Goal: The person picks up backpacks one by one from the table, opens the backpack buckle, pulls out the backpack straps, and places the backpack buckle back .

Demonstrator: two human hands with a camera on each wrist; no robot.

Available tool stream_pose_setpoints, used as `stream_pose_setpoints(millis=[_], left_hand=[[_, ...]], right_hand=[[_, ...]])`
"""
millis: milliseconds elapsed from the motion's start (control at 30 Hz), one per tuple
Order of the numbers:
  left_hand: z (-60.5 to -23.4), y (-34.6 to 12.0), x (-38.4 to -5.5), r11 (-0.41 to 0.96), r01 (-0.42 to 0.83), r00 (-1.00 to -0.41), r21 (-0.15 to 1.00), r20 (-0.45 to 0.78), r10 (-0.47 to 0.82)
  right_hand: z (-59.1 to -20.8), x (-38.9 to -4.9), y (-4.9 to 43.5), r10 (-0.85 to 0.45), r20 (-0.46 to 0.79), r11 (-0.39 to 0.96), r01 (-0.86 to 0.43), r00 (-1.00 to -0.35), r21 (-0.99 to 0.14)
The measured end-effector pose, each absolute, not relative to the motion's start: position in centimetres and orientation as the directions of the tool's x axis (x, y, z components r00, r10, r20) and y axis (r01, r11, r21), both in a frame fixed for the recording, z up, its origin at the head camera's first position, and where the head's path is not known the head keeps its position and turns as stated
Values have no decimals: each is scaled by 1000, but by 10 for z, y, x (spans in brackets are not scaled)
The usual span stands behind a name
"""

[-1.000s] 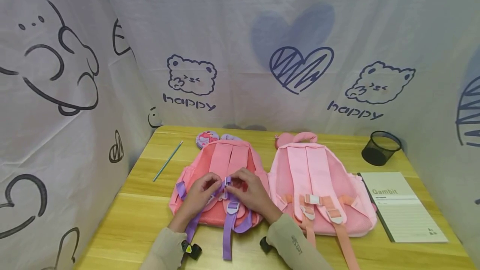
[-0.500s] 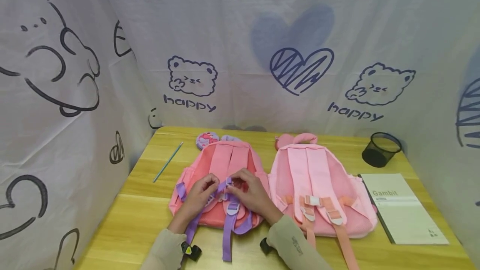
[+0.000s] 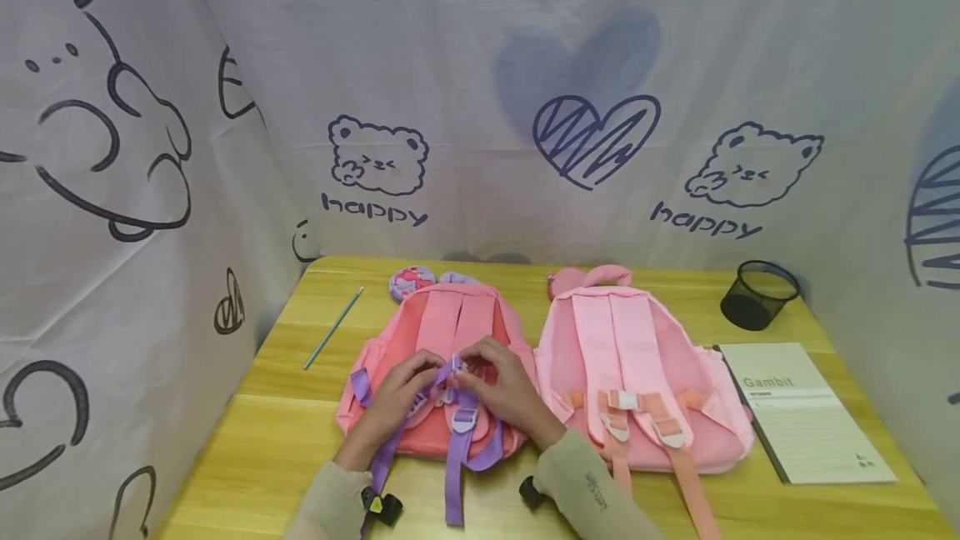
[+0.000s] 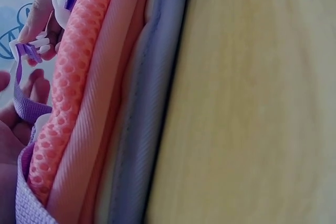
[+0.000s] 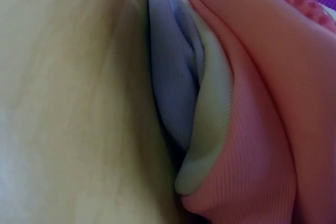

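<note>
A coral pink backpack (image 3: pixel 431 315) lies back side up, its purple straps (image 3: pixel 455 473) trailing over the front edge. Above its lower part, my right hand (image 3: pixel 510 386) pinches a white pronged buckle (image 4: pixel 41 41) threaded with purple webbing. The curled fingers of my left hand (image 3: pixel 393 402) hold the purple strap (image 4: pixel 30 108) close to that buckle. A white strap adjuster (image 3: pixel 464 418) hangs on the shoulder strap just below the hands. In the right wrist view only the backpack's side (image 5: pixel 262 145) and the tabletop show, with the hand out of sight.
Close on the right lies a light pink backpack (image 3: pixel 562 332) with orange straps and white buckles. Beyond it are a notebook (image 3: pixel 810 415) and a black mesh pen cup (image 3: pixel 757 298). A pencil (image 3: pixel 333 328) lies at left on the wooden table (image 3: pixel 247 440). Printed curtains surround it.
My left fingers drew back slightly from the buckle, then came in close again. My right hand stays at the buckle. The view has shifted a little.
</note>
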State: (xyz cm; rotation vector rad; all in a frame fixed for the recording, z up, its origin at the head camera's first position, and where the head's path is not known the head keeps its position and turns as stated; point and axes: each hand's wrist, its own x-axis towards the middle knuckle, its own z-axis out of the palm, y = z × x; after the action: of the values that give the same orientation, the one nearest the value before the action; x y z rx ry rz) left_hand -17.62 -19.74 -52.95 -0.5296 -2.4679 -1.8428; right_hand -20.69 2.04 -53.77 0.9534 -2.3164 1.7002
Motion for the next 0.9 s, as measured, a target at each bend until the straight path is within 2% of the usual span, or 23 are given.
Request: stream_pose_setpoints(millis=[233, 900], left_hand=[[-535, -201, -178, 186, 298, -922, 936, 231, 311], [-534, -201, -177, 188, 295, -924, 937, 230, 305]], right_hand=[[-537, -206, 20, -431, 430, 188, -545, -793, -817], [-536, -205, 22, -439, 410, 160, -518, -800, -840]])
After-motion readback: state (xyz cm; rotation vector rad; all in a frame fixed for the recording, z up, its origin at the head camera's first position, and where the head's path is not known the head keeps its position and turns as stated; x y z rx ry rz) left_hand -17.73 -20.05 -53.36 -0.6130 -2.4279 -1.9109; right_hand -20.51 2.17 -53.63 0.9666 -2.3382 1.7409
